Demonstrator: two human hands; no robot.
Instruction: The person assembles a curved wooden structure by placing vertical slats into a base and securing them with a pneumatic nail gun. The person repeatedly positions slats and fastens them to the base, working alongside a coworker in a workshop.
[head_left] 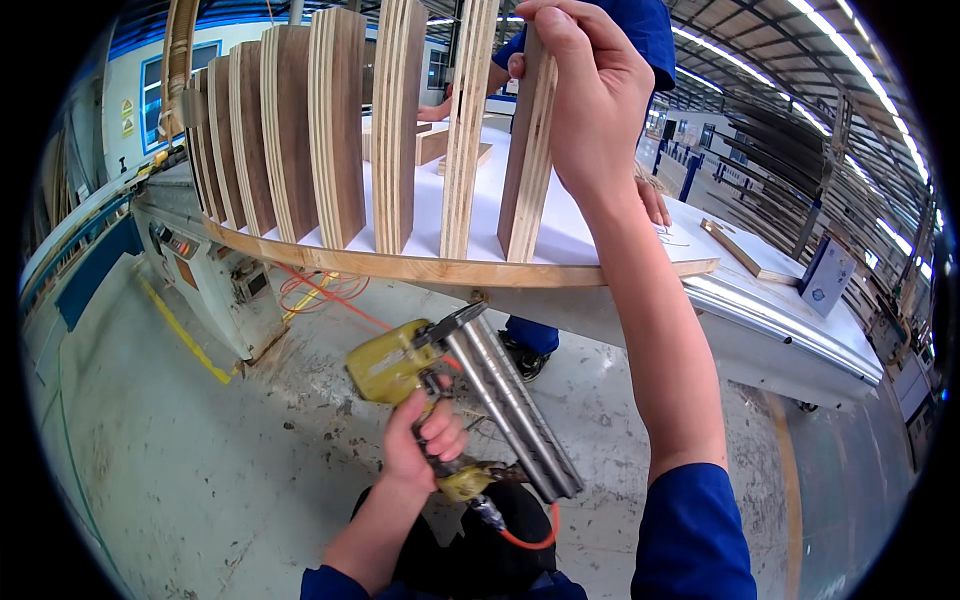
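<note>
In my left hand [425, 440], fingers wrapped round the grip, is a yellow and black pneumatic nail gun [390, 362] with a long silver magazine. It is below the table edge, apart from the wood, with an orange air hose at its handle. My right hand [600, 110] pinches the top of an upright plywood strip [527, 190] with a dark brown face. That strip's lower end meets the table's front edge. To its left stands another upright strip [458, 170], and beyond it several more plywood strips [335, 150] form a row along the curved edge.
A white-topped table [600, 235] with a wooden edge carries loose wood blocks [432, 145]. Across it stands a person in blue [640, 30], hands near the tabletop. At the right are a wooden piece [745, 250] and a small box [828, 275]. Orange hose [325, 290] coils below.
</note>
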